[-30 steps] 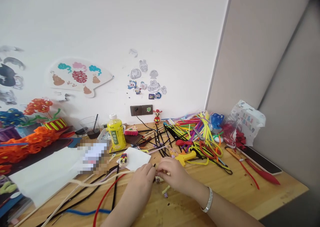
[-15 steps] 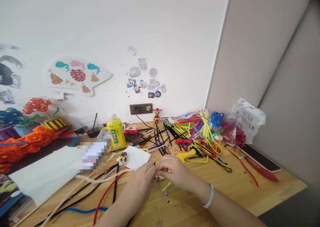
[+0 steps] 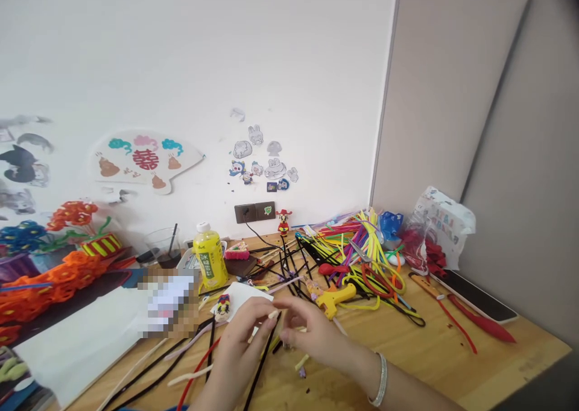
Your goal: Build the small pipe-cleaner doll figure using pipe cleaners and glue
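Note:
My left hand [image 3: 244, 341] is raised over the front of the table, its thumb and forefinger pinching a cream pipe cleaner. The tip of that cream pipe cleaner [image 3: 273, 315] pokes out at the fingertips; a pale length trails out left of the wrist. Close beside it, my right hand [image 3: 312, 326] has its fingers curved, with a gap between forefinger and thumb. Its forefinger reaches toward the cream tip; whether they touch I cannot tell. Under the hands lie a black pipe cleaner [image 3: 260, 372] and a white paper [image 3: 242, 293], with a small doll head [image 3: 223, 307] at the paper's left.
A yellow glue gun [image 3: 335, 298] lies just beyond my right hand. Behind it spread many coloured pipe cleaners [image 3: 368, 242] with scissors [image 3: 359, 250]. A yellow bottle [image 3: 210, 257] and a small red-hatted figure [image 3: 283, 222] stand toward the wall. A phone [image 3: 482, 296] lies at right.
My hands have come slightly apart from their close pinch, and the cream tip now shows at my left fingers. The trailing cream length has swung lower. The view has tilted up.

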Available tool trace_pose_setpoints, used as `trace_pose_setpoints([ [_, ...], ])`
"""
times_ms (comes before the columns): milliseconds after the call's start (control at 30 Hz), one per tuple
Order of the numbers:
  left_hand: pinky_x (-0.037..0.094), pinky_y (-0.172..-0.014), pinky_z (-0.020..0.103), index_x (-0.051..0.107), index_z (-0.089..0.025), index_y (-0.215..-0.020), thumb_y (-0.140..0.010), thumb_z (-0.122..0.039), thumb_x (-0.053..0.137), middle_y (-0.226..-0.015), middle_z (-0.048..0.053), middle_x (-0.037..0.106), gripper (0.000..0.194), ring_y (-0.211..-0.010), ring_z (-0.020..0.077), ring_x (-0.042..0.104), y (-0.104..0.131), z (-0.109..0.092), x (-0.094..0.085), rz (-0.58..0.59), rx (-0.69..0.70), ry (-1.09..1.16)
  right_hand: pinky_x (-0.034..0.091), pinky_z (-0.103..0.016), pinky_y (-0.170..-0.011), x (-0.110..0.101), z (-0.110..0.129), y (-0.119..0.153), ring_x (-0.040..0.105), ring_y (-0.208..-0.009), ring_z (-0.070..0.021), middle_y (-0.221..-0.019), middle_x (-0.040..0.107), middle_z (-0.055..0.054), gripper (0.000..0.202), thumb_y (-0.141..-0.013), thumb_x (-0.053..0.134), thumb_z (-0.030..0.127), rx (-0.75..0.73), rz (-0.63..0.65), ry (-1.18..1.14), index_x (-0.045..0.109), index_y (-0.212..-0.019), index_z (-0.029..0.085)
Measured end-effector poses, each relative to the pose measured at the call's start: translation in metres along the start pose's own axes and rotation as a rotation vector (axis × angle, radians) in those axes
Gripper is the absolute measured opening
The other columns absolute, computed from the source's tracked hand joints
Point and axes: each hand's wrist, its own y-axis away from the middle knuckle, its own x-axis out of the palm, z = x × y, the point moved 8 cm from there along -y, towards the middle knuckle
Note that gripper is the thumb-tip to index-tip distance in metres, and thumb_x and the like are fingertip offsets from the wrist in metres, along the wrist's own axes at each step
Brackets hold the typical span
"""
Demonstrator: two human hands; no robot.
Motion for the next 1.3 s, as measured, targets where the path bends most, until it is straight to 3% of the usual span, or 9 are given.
trace_pose_setpoints([
  [200,0.048,-0.065,0.025,0.059,-0.02,-0.073,-0.08,-0.028,0.054,-0.073,0.002,0.06,0.011,-0.07,0.0151,0.058,0.005,0.004,0.003,-0.057,-0.109,0.28,0.044,-0.029,-0.076,0.034,-0.012,0.003,0.053,-0.087,-0.0155,-0.101,0.055,-0.005,0.038,-0.076,0.061,0.03,-0.001,0.162,-0.271,0.049,-0.111,0.02],
  [367,0.049,-0.068,0.028,0.057,-0.019,-0.071,-0.078,-0.033,0.056,-0.079,0.004,0.058,0.016,-0.075,0.0171,0.058,0.006,0.008,-0.001,-0.146,-0.151,0.335,0.043,-0.03,-0.079,0.032,-0.009,0.001,0.054,-0.088,-0.0155,-0.095,0.055,-0.004,0.035,-0.077,0.06,0.04,0.023,0.152,-0.373,0.051,-0.103,0.019],
  [467,0.049,-0.07,0.03,0.057,-0.02,-0.073,-0.078,-0.032,0.055,-0.08,0.005,0.057,0.013,-0.079,0.0179,0.056,0.006,0.003,-0.011,-0.203,-0.068,0.229,0.043,-0.027,-0.075,0.013,0.0,-0.001,0.054,-0.084,-0.0151,-0.088,0.055,-0.003,0.027,-0.079,0.057,0.041,-0.036,0.02,-0.198,0.054,-0.093,0.018],
  [633,0.047,-0.071,0.03,0.06,-0.022,-0.078,-0.077,-0.022,0.056,-0.082,0.004,0.057,0.004,-0.079,0.0179,0.055,0.009,-0.005,-0.031,-0.282,0.092,-0.131,0.043,-0.026,-0.069,-0.018,0.025,-0.001,0.052,-0.077,-0.0143,-0.083,0.053,-0.003,0.017,-0.084,0.05,0.034,-0.224,-0.163,0.07,0.055,-0.085,0.018],
  [833,0.046,-0.07,0.027,0.061,-0.02,-0.084,-0.08,-0.015,0.049,-0.08,0.005,0.061,0.014,-0.078,0.0173,0.057,0.005,-0.007,-0.018,-0.114,0.162,-0.271,0.039,-0.029,-0.072,-0.042,0.054,0.007,0.049,-0.078,-0.0164,-0.076,0.054,-0.003,0.015,-0.085,0.049,0.03,-0.362,-0.305,0.349,0.056,-0.077,0.019],
  [933,0.046,-0.066,0.025,0.059,-0.019,-0.077,-0.082,-0.018,0.046,-0.074,0.004,0.062,0.014,-0.071,0.0164,0.058,0.003,-0.003,-0.007,-0.043,0.096,-0.249,0.036,-0.03,-0.072,-0.041,0.062,0.01,0.047,-0.077,-0.0166,-0.074,0.055,-0.002,0.018,-0.085,0.05,0.033,-0.397,-0.269,0.493,0.058,-0.076,0.019],
  [1100,0.043,-0.056,0.024,0.052,-0.019,-0.063,-0.083,-0.031,0.043,-0.061,0.001,0.058,0.025,-0.058,0.0155,0.054,0.002,0.015,-0.001,-0.062,-0.116,-0.261,0.032,-0.03,-0.066,-0.02,0.061,0.009,0.043,-0.069,-0.0157,-0.066,0.054,-0.001,0.028,-0.084,0.05,0.041,-0.474,-0.069,0.72,0.063,-0.072,0.02],
  [1300,0.039,-0.053,0.025,0.049,-0.02,-0.056,-0.079,-0.038,0.043,-0.054,-0.001,0.052,0.03,-0.055,0.0158,0.049,0.001,0.025,0.004,-0.041,-0.245,-0.224,0.032,-0.031,-0.068,-0.007,0.051,0.01,0.043,-0.07,-0.016,-0.067,0.056,-0.002,0.023,-0.088,0.044,0.03,-0.462,-0.005,0.81,0.059,-0.074,0.019],
])
